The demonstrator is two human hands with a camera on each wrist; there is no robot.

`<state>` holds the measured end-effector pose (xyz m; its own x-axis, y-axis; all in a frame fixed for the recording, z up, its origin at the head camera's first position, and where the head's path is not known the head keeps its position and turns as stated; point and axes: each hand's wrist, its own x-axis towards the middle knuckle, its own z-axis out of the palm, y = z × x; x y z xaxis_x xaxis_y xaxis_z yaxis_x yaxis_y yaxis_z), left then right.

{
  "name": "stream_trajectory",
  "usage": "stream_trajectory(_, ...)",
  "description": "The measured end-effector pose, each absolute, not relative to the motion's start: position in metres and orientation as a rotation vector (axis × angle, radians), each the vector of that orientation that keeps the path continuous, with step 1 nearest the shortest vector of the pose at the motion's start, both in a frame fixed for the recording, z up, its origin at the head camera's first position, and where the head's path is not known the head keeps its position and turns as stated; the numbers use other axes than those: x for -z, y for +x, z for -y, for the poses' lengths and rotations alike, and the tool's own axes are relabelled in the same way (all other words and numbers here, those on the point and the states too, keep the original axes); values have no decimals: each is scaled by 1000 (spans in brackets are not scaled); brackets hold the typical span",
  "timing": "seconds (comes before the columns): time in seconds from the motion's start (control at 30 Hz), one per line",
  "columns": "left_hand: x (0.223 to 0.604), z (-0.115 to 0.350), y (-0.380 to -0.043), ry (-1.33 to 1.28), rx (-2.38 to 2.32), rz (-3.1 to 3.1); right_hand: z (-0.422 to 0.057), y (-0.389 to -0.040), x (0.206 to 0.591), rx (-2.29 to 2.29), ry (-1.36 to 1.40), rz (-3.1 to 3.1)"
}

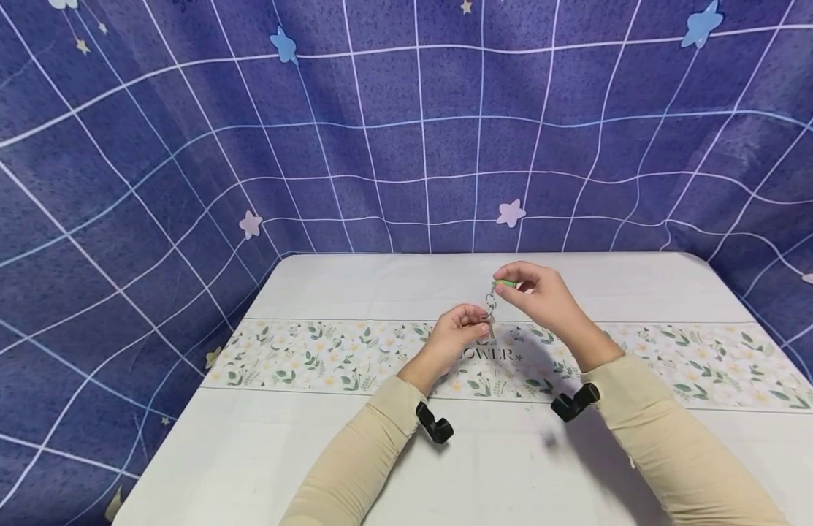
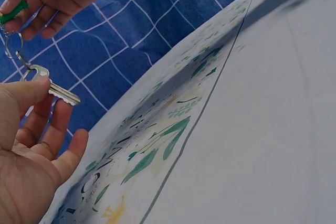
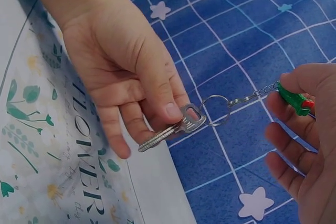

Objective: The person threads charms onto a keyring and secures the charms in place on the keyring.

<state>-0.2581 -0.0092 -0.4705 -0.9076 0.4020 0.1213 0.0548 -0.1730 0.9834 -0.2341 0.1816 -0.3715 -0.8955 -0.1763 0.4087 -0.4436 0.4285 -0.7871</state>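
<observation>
Above the table, my left hand (image 1: 451, 334) pinches a silver key (image 3: 164, 136) near its head, between thumb and index finger. The key's blade points away from the ring, and its toothed edge shows in the left wrist view. A thin metal split ring (image 3: 229, 110) passes through the key's head and joins a short chain (image 3: 247, 99). At the chain's other end is a small green charm (image 3: 294, 100) with a red spot. My right hand (image 1: 543, 294) pinches this charm, partly hiding it, a little higher and farther right than the left hand. The chain stretches between both hands.
A white table (image 1: 281, 446) lies under the hands, crossed by a floral printed band (image 1: 353, 358) with dark lettering. Behind and to the left hangs a blue curtain (image 1: 380, 146) with grid lines and stars. Black straps (image 1: 434, 424) sit on both sleeved wrists.
</observation>
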Motion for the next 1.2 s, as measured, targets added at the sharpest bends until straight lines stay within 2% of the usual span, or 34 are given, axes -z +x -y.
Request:
stream_trajectory(0.8, 459, 35, -268, 463, -2144, -2040, -214, -231, 384, -1352, 478, 2503)
stream_trajectory(1.2, 447, 53, -271, 605, -1912, -2253, -219, -232, 403, -1342, 474, 2607)
